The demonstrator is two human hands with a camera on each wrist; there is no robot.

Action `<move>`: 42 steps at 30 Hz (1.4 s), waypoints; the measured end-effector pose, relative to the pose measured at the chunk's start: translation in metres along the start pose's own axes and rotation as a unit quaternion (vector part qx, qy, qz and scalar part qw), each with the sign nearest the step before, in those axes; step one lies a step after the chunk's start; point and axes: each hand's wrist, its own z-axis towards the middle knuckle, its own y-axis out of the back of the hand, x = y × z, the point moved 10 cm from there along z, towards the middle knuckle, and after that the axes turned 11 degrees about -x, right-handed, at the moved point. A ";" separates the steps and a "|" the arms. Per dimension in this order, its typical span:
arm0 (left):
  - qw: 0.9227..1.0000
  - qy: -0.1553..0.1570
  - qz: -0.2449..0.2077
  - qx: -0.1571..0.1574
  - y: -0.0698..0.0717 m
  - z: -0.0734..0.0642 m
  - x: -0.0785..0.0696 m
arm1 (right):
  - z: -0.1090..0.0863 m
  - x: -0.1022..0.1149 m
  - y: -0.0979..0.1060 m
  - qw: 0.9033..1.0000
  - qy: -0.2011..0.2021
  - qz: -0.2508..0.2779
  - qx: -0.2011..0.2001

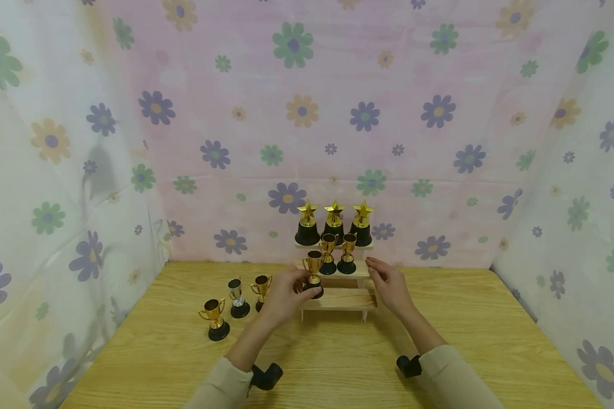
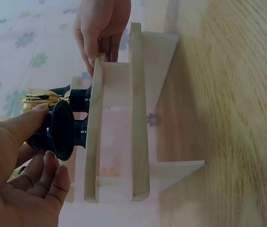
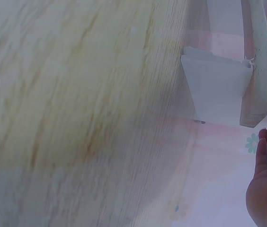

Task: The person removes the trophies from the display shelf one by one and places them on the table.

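My left hand [image 1: 285,295] pinches a gold trophy cup [image 1: 314,262] by its black base [image 2: 62,130], near the left end of the rack's middle step. In the left wrist view the cup is tilted toward the camera, its base underside showing. At the right end of the wooden step rack [image 1: 337,299], my right hand [image 1: 390,286] has its fairly straight fingers against the middle step. Two gold trophy cups [image 1: 348,254] stand on that step. Several gold star trophies [image 1: 335,222] line the top step behind them.
Left of the rack, two gold cups [image 1: 215,319] and a silver cup [image 1: 238,298] stand on the wooden table [image 1: 465,329]. A flowered cloth [image 1: 332,125] hangs close behind the rack and along both sides.
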 end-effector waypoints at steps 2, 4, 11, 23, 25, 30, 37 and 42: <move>1.000 0.001 -0.004 0.000 -0.001 -0.001 0.000 | 0.000 0.000 0.000 1.000 -0.002 0.001 0.001; 1.000 0.005 -0.007 -0.003 -0.001 -0.002 0.000 | 0.000 -0.001 0.000 1.000 -0.004 0.001 0.000; 1.000 0.010 -0.017 -0.011 -0.005 -0.003 -0.002 | 0.000 -0.001 0.000 1.000 0.004 0.002 -0.005; 0.999 -0.020 -0.027 0.001 -0.026 -0.005 -0.009 | 0.002 -0.001 0.000 1.000 0.004 0.006 0.001; 0.999 -0.030 -0.029 0.006 -0.031 -0.006 -0.011 | 0.002 -0.001 0.000 1.000 0.003 0.008 0.003; 0.999 -0.042 -0.030 0.013 -0.039 -0.010 -0.016 | 0.001 -0.001 0.000 1.000 -0.003 0.008 0.004; 0.999 -0.028 -0.025 0.032 -0.052 -0.015 -0.017 | 0.000 0.002 0.001 1.000 0.006 0.003 -0.002; 0.998 -0.019 -0.014 0.059 -0.067 -0.019 -0.013 | -0.001 0.001 0.001 1.000 0.004 0.003 0.001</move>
